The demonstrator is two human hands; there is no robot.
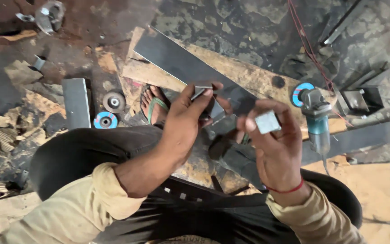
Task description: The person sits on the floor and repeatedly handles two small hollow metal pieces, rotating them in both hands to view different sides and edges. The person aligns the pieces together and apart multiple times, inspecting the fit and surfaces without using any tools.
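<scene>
Above the steel strip [177, 61], each hand pinches metal: left hand [183, 119] angle piece [201, 90], right hand [276, 144] square block [267, 122].

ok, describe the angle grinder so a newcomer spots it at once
Start at the long wooden plank lying across the floor and follow it to its right end. The angle grinder lies there, just right of the right hand. Its teal body and blue-and-red disc set it apart from the grey metal scrap around it.

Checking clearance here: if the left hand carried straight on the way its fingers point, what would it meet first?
Probably the long dark flat steel bar on the wooden plank; depth is unclear. The left hand grips a small metal piece.
</scene>
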